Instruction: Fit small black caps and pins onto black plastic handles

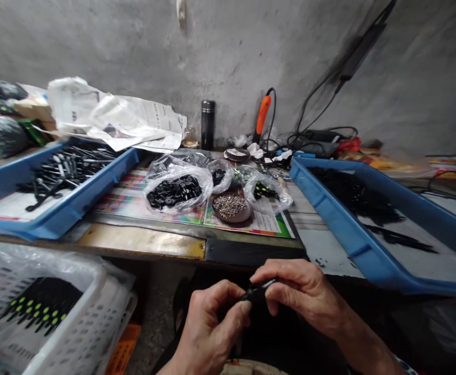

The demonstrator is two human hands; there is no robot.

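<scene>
Low in front of the table edge, my left hand [208, 325] and my right hand [300, 289] meet over a small black part [257, 292]. Both hands have their fingers curled and pinched on it, the left from below, the right from above. Most of the part is hidden by the fingers. On the table beyond lie a clear bag of black round pieces [175, 191], a brown dish of small metal screws [231, 207] and a bag of black pieces with green dots [267, 191].
A blue tray [56, 219] of black parts sits at the left, and another blue tray [372, 255] at the right. A white basket [75, 338] with black, green-dotted parts stands at lower left. An orange-handled tool [262, 114], a black flask [208, 124], crumpled papers and cables line the wall.
</scene>
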